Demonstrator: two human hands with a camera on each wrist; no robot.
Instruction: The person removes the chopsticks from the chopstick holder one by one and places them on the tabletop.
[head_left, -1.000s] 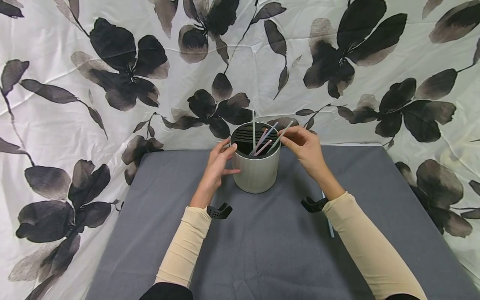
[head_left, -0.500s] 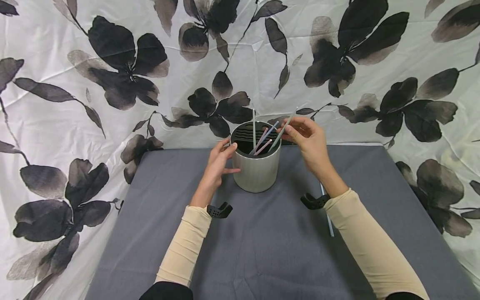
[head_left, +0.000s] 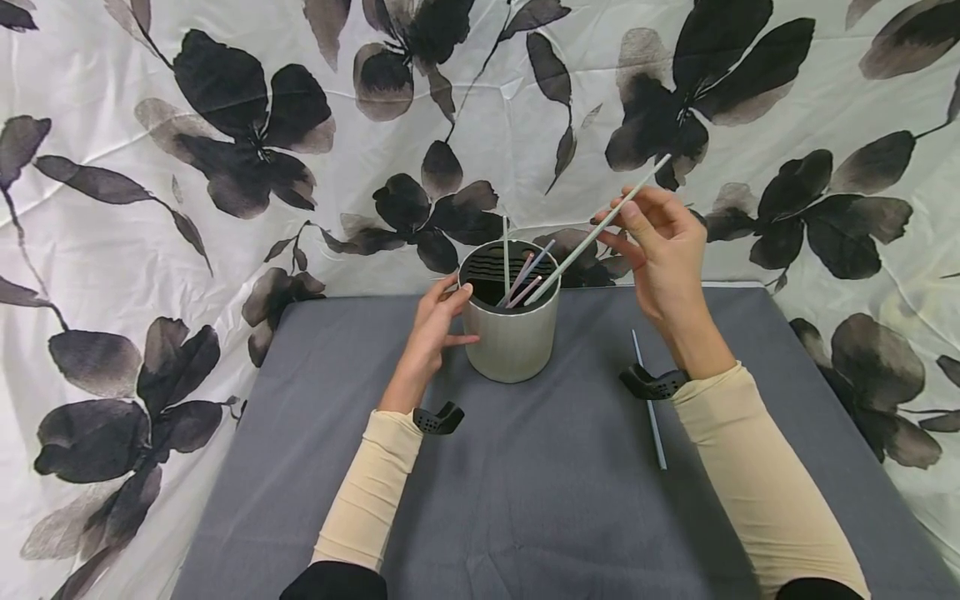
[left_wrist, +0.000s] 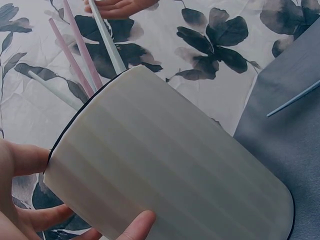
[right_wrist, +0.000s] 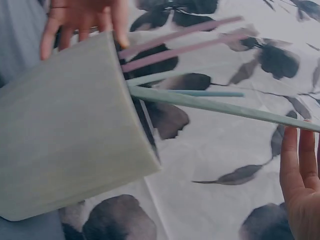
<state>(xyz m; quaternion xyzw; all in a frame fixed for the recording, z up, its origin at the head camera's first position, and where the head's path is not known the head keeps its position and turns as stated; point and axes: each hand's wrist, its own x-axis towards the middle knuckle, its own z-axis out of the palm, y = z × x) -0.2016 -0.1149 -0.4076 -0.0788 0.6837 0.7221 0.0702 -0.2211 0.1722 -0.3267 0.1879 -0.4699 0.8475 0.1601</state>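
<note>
A pale grey utensil holder (head_left: pixel 512 346) with a dark rim and slotted inside stands near the table's back edge. My left hand (head_left: pixel 429 329) holds its left side, fingers spread around the wall, as the left wrist view also shows. Between thumb and fingers, my right hand (head_left: pixel 663 242) pinches a light green chopstick (head_left: pixel 592 237); its lower end is in the holder's mouth and it slants up to the right. Other sticks lean in the holder: a pale green one (head_left: pixel 506 254), pink ones (right_wrist: pixel 187 35) and a blue one (head_left: pixel 534 265).
A blue stick (head_left: pixel 654 429) lies on the grey tablecloth (head_left: pixel 525 500) below my right wrist. Behind the table hangs a white cloth (head_left: pixel 555 150) with dark flowers. Each wrist carries a black camera mount (head_left: pixel 440 419).
My right hand has risen up and to the right, drawing the light green chopstick further out of the holder. The left hand and the holder have stayed in place.
</note>
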